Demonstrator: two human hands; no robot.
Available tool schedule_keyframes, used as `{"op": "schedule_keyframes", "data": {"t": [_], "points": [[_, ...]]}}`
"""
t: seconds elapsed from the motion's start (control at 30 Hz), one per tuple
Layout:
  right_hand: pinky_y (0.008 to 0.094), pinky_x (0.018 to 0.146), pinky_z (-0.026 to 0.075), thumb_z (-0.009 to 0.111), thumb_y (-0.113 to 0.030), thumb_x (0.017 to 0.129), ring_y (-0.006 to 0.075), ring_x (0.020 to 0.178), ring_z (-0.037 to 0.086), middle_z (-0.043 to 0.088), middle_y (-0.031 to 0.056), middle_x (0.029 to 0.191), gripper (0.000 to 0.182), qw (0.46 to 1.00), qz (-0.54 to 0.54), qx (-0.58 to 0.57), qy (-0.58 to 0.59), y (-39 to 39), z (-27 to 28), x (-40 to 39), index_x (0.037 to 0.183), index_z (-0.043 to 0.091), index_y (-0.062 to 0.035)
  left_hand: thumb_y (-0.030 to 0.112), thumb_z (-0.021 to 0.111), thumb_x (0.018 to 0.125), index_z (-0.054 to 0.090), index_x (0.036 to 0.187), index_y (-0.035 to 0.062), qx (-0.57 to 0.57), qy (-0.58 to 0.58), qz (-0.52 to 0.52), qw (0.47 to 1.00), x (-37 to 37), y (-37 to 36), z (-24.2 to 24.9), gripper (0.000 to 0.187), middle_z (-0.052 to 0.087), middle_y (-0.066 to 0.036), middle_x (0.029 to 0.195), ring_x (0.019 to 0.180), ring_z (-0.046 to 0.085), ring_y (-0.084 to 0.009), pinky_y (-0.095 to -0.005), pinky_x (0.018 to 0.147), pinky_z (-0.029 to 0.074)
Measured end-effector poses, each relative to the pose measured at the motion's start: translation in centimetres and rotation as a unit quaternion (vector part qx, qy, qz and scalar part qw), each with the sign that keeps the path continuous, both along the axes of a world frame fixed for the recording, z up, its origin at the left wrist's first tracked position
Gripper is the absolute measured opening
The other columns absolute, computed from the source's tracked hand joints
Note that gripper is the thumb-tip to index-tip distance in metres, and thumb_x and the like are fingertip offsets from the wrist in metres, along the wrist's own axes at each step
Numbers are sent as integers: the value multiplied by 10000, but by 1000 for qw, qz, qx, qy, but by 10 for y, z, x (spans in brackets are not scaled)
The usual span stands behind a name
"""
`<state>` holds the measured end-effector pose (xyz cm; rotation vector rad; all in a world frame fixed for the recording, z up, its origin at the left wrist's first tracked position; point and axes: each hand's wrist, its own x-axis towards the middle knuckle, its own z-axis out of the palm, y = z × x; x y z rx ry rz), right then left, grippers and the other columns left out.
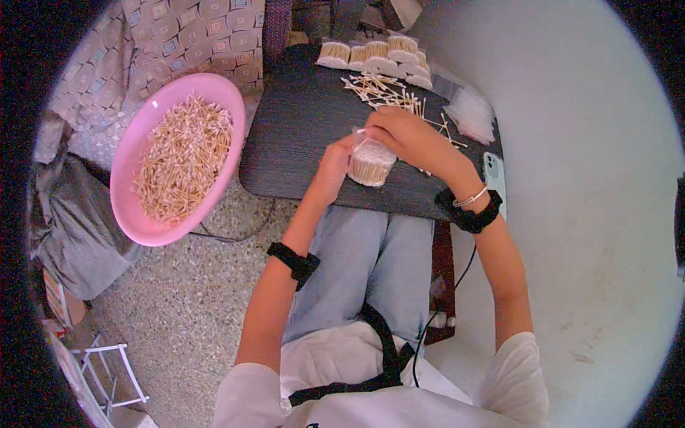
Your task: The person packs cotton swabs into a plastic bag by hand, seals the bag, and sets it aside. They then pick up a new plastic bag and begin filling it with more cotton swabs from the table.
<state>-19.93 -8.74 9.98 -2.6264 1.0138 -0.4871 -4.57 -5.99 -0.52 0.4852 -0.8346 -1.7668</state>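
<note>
A clear plastic bag packed with cotton swabs stands near the front edge of the dark table. My left hand is closed on the bag's upper left side. From the right, my right hand pinches the bag's gathered top; its fingertips are partly hidden. Loose cotton swabs lie scattered just behind my hands, some running to the right under my right wrist.
Several filled swab bags are stacked at the table's back. Clear empty bags and a phone lie along the right edge, by the wall. Left of the table, a pink basin holds many loose swabs.
</note>
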Motion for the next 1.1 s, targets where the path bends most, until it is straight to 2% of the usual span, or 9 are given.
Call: {"op": "schedule_keyframes", "data": {"t": [0.1,0.2,0.3,0.4,0.6,0.8,0.9,1.0,1.1], "points": [[434,753,441,489,-211,862,357,813,552,575,159,833,213,1000,-4,-3,26,-1,1,-1,841,566,-14,12,468,799,489,1218,16,-54,-127,42,990,-6,1,-4,420,569,-41,1091,974,549,-134,-268,888,411],[383,765,434,514,-171,876,329,842,539,559,158,852,174,999,-8,14,45,2,7,-5,887,556,-3,-37,485,778,445,1245,18,-136,-100,61,984,-14,2,-11,472,543,-41,1124,990,542,-129,-273,887,421],[377,759,437,517,-174,876,325,845,544,562,158,863,179,999,-2,28,37,-1,7,-15,892,555,1,-65,512,773,425,1264,14,-164,-185,3,969,-8,-3,-13,505,536,-41,1132,1013,531,-125,-271,892,424],[371,759,440,517,-171,877,321,844,547,564,155,868,181,998,0,49,38,-3,8,-20,899,555,5,-26,542,814,404,1282,18,-138,-146,-20,979,-9,-1,-9,490,533,-41,1132,1022,526,-126,-267,893,424],[368,778,438,515,-179,879,306,864,549,570,134,872,187,997,15,28,65,-7,13,-25,899,569,-2,60,557,874,402,1284,18,-164,-172,-26,971,-10,1,-6,440,541,-42,1114,1011,526,-116,-267,876,436],[377,775,433,515,-200,874,304,859,544,566,126,859,196,991,88,35,98,-20,21,-22,859,563,-10,83,561,880,433,1261,17,-170,-177,-34,969,-10,-2,-9,407,560,-37,1074,967,542,-100,-253,844,450],[391,758,432,519,-206,863,309,840,540,556,125,829,202,978,84,38,185,-24,24,-11,825,553,-12,88,567,879,458,1231,15,-131,-175,-42,975,-10,-1,-6,376,572,-38,1049,947,551,-95,-248,822,458],[398,748,432,525,-208,853,313,841,539,548,129,808,198,974,120,-10,194,-24,17,-5,808,550,-17,89,570,878,465,1211,7,-136,-165,-28,976,-11,0,-5,359,581,-40,1033,938,558,-96,-247,809,465],[400,747,436,525,-205,853,321,836,547,552,138,812,186,978,110,-24,177,-24,12,-4,820,559,-25,86,568,878,473,1195,0,-129,-218,-30,967,-8,0,-5,341,583,-40,1033,926,563,-94,-243,795,469]]}}
